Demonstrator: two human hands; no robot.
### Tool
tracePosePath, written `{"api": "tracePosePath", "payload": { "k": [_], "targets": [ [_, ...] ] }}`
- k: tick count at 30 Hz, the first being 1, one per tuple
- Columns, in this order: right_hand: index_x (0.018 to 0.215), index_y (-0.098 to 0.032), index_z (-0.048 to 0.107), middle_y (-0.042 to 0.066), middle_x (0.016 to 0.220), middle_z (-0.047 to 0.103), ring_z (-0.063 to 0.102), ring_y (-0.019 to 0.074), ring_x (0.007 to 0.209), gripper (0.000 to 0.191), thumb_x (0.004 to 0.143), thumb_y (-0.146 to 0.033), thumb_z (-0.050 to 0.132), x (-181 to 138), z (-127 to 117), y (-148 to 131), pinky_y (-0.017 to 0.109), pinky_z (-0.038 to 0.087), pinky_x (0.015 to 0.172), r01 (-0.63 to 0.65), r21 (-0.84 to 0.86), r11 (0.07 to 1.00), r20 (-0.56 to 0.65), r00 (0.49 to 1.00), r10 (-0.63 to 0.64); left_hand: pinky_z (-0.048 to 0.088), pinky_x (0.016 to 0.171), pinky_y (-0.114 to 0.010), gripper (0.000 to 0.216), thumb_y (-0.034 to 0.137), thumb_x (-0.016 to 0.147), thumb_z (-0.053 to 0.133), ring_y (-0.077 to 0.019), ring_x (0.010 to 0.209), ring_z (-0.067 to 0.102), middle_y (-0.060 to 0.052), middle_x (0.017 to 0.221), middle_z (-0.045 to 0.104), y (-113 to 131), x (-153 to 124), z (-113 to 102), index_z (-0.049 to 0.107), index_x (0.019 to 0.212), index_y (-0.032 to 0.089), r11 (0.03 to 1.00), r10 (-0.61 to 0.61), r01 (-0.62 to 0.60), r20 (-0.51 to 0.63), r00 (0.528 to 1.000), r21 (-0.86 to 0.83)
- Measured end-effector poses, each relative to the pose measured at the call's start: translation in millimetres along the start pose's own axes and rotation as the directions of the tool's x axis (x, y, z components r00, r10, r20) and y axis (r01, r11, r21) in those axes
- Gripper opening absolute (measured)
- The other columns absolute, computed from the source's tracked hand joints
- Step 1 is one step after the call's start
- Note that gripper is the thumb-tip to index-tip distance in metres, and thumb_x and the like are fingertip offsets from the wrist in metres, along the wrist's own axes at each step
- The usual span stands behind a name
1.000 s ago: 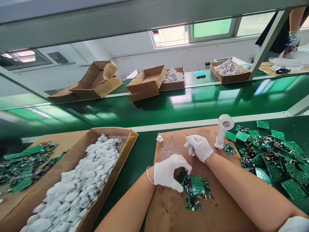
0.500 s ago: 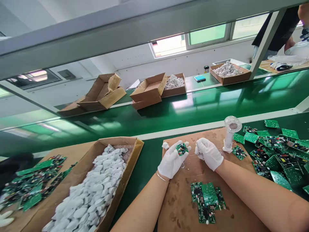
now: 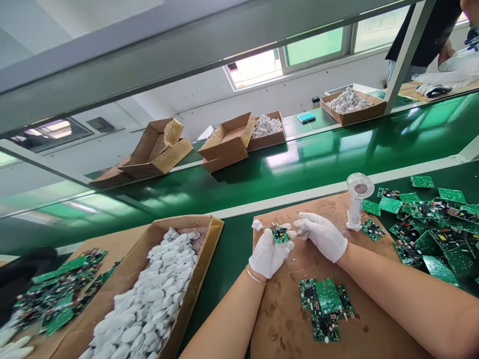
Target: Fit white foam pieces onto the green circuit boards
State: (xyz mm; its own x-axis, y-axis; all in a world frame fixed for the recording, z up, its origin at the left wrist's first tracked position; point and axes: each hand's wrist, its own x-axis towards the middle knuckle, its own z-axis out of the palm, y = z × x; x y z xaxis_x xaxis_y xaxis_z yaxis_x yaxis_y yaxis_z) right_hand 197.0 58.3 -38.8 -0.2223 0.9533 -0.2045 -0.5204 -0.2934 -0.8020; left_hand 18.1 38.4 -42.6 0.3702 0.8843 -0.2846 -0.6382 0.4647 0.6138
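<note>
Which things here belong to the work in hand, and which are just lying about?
In hand: small circuit board, held by the left hand; right hand, fingers at its edge; board stack on the cardboard mat.
Lying about: board pile at right; box of white pieces; clear stand; cartons beyond the belt.

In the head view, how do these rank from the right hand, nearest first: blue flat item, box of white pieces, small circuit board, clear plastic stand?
From the right hand:
1. small circuit board, held in the left hand
2. clear plastic stand, just right
3. box of white pieces, far left
4. blue flat item, across the belt
</note>
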Motion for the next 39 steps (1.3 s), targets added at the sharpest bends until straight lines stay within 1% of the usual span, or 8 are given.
{"api": "tracePosePath", "payload": {
  "k": [3,6,9,14,19,27,32,39],
  "targets": [
    [0.107,-0.019,0.064,0.008,0.110,0.070,0.069,0.0220,0.089,0.052,0.062,-0.036,0.084,2,3,1,0.038,0.054,0.083,-0.033,0.126,0.991,-0.027,0.999,0.037,0.054,0.055,-0.018,0.061,0.063,0.062,0.076,-0.0110,0.058,0.064,-0.007,0.081,0.072,1,0,4,0.072,0.096,0.013,0.999,-0.049,0.049,-0.026,0.998,-0.002],
    [0.100,-0.017,0.066,0.009,0.111,0.069,0.068,0.0241,0.099,0.048,0.061,-0.036,0.086,3,4,2,0.040,0.051,0.093,-0.017,0.094,0.995,-0.048,0.999,0.022,0.053,0.055,-0.020,0.061,0.065,0.062,0.074,-0.0112,0.058,0.063,-0.007,0.079,0.071,1,-1,8,0.073,0.094,0.013,0.998,-0.029,0.031,-0.025,0.999,0.046],
    [0.087,-0.017,0.063,0.006,0.095,0.072,0.068,0.0235,0.097,0.043,0.056,-0.032,0.089,3,2,3,0.039,0.053,0.091,0.030,0.055,0.998,-0.071,0.997,-0.026,0.055,0.063,-0.025,0.054,0.050,0.058,0.085,-0.0147,0.070,0.066,-0.006,0.087,0.071,-2,0,9,0.071,0.099,0.019,0.959,0.182,-0.168,-0.040,0.982,0.228],
    [0.087,-0.019,0.054,0.000,0.074,0.070,0.072,0.0210,0.071,0.046,0.058,-0.032,0.087,3,-2,1,0.032,0.057,0.064,-0.037,-0.037,0.999,-0.088,0.996,0.033,0.056,0.077,-0.030,0.057,0.019,0.052,0.089,-0.0192,0.091,0.062,-0.007,0.106,0.064,-9,3,6,0.070,0.106,0.020,0.653,0.554,-0.424,-0.015,0.832,0.628],
    [0.104,-0.017,0.057,-0.001,0.063,0.066,0.067,0.0168,0.055,0.052,0.063,-0.036,0.082,0,-5,0,0.024,0.048,0.047,0.000,-0.174,0.985,-0.044,0.999,-0.008,0.056,0.072,-0.027,0.051,0.019,0.059,0.084,-0.0182,0.090,0.060,-0.006,0.104,0.060,-12,1,9,0.070,0.108,0.022,0.555,0.569,-0.418,0.037,0.821,0.719],
    [0.096,-0.018,0.057,-0.004,0.059,0.062,0.059,0.0125,0.047,0.043,0.065,-0.038,0.078,-2,-3,0,0.023,0.042,0.043,0.017,-0.217,0.976,-0.018,1.000,-0.022,0.049,0.095,-0.038,0.048,0.018,0.062,0.082,-0.0230,0.101,0.059,-0.006,0.105,0.064,-8,-4,16,0.070,0.108,0.021,0.365,0.612,-0.405,0.112,0.783,0.838],
    [0.092,-0.019,0.063,-0.001,0.075,0.065,0.063,0.0144,0.071,0.039,0.061,-0.033,0.080,-6,5,-2,0.030,0.052,0.068,0.182,-0.197,0.963,0.025,0.983,-0.181,0.045,0.099,-0.041,0.048,0.021,0.065,0.081,-0.0246,0.107,0.056,-0.007,0.109,0.063,-10,0,4,0.068,0.111,0.023,0.296,0.662,-0.418,0.132,0.738,0.859],
    [0.091,-0.021,0.063,0.002,0.080,0.069,0.065,0.0162,0.073,0.029,0.067,-0.030,0.077,-9,1,8,0.033,0.053,0.073,0.243,-0.312,0.918,0.079,0.970,-0.230,0.022,0.115,-0.049,0.045,0.021,0.065,0.080,-0.0250,0.104,0.056,-0.004,0.100,0.067,-8,2,-2,0.070,0.108,0.026,0.056,0.752,-0.400,0.225,0.619,0.915]
  ]
}}
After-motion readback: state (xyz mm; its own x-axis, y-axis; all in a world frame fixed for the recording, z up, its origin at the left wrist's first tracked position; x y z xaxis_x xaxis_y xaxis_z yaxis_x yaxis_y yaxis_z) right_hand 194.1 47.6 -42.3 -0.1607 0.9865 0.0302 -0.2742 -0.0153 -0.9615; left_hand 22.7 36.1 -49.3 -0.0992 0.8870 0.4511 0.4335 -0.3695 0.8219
